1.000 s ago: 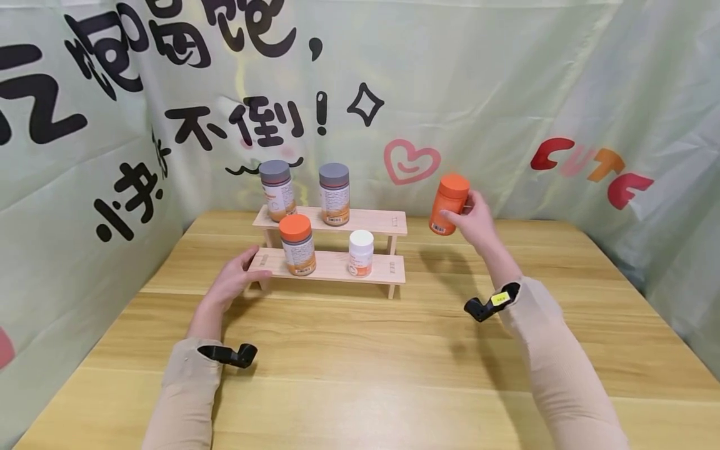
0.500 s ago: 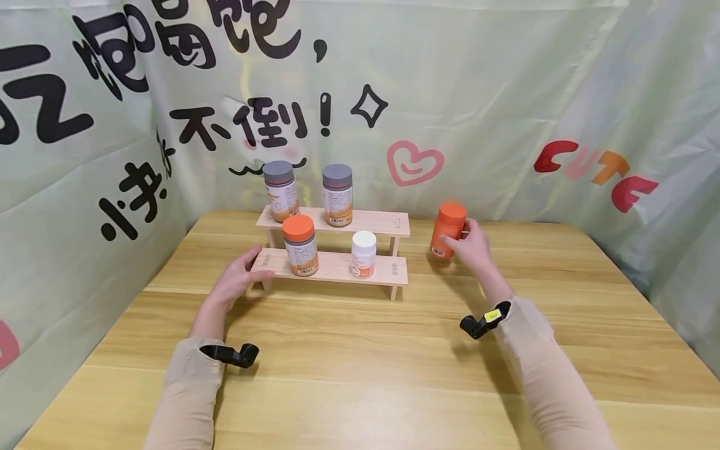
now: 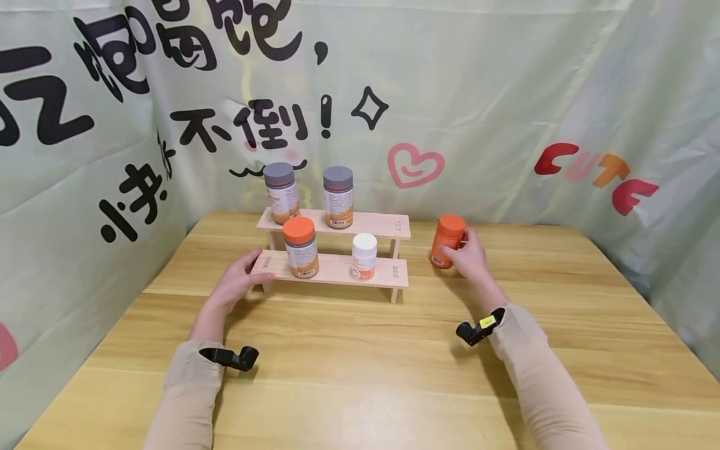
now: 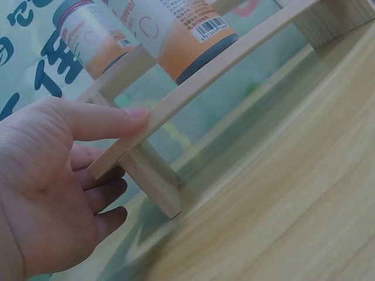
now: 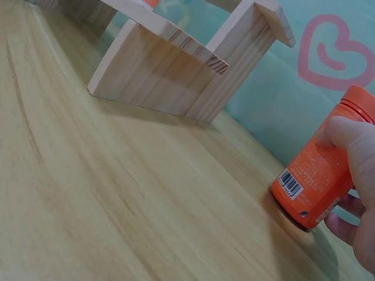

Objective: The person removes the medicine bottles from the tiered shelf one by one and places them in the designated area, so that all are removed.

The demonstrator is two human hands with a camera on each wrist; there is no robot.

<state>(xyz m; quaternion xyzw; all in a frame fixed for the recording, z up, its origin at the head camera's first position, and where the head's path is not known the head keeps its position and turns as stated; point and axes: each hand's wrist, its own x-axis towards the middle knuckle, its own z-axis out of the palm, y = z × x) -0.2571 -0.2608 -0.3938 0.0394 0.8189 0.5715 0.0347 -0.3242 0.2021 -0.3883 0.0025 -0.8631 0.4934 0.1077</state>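
Observation:
At the right of the head view my right hand grips an orange bottle, thumb on the near side and fingers behind. The bottle stands almost upright, its base right at the tabletop; the right wrist view shows the barcode near the base of the orange bottle. My left hand holds the left end of a two-tier wooden rack, thumb against the lower board's edge and fingers under and behind its end. An orange-capped jar and a small white bottle stand on the lower tier.
On the upper tier two grey-capped jars stand side by side. Behind the wooden table hangs a pale green printed curtain, which also runs along both sides. The orange bottle stands to the right of the rack.
My right hand has lowered the orange bottle from the air down to the tabletop, right of the rack. My left hand stays on the rack's end. The head view has shifted slightly.

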